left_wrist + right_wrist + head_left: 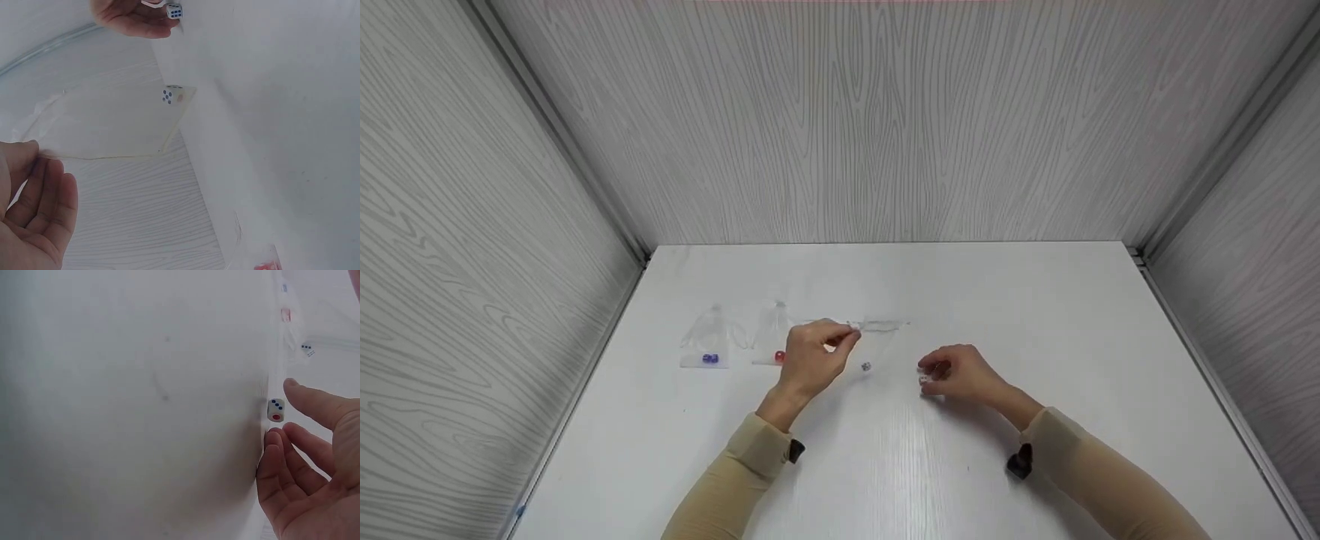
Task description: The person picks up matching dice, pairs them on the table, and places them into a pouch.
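- The left hand (34, 211) is sitting nearest the lens in the left wrist view, thumb and fingers pinching the edge of a clear plastic bag (112, 124).
- The bag is stretching away from that hand, its long axis running from the pinched mouth toward the far corner, which is pointing toward the right hand; in the head view it is lying across the white table (1035, 315) between the two hands.
- A white die (170, 94) with blue pips is lying inside the bag, down at the far corner.
- The right hand (960, 373) is resting on the table well apart from the left hand, fingers loosely curled toward the thumb.
- A second white die (276, 410) is sitting at the right fingertips; thumb and forefinger are flanking it, but whether they are actually clamping it cannot be told.
- This die is showing blue pips and one red pip on its faces.
- Further left on the table, two more small clear bags are lying side by side: one is holding a red die (779, 356), the other a purple die (709, 359).
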The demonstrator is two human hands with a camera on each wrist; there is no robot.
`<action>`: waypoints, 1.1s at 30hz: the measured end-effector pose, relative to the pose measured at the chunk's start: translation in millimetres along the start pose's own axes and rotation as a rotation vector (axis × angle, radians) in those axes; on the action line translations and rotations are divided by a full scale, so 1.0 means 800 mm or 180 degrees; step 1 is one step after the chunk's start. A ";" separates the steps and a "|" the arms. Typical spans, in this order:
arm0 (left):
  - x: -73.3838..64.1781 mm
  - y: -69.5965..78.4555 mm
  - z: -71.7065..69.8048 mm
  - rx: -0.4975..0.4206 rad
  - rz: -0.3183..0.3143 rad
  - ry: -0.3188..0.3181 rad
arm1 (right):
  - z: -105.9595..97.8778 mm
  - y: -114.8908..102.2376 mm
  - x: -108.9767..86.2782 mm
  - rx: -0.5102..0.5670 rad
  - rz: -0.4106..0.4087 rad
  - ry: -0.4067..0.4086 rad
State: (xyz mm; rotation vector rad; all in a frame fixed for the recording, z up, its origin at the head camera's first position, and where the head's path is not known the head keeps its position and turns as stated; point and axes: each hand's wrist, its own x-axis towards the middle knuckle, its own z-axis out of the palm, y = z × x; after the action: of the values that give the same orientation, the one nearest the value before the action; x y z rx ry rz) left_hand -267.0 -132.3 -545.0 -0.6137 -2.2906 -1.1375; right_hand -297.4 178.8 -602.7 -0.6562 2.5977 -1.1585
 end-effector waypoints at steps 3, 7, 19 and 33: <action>-0.001 -0.002 0.001 -0.0012 -0.0022 -0.0006 | 0.004 0.000 -0.001 -0.0069 -0.0063 0.0015; -0.003 -0.001 0.001 -0.0032 -0.0018 0.0018 | 0.007 0.000 -0.001 -0.0084 -0.0064 0.0041; 0.002 0.006 -0.004 -0.0021 0.0027 0.0024 | -0.010 -0.013 -0.001 0.0082 -0.0237 0.0275; 0.000 0.010 -0.002 -0.0006 0.0003 0.0000 | -0.064 -0.089 0.009 0.0564 -0.0669 0.0969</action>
State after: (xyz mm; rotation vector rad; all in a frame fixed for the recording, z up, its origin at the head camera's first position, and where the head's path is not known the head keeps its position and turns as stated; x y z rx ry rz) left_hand -262.2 -129.1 -539.8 -0.6157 -2.2891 -1.1394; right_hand -300.8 166.4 -515.4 -0.7823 2.6703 -1.6492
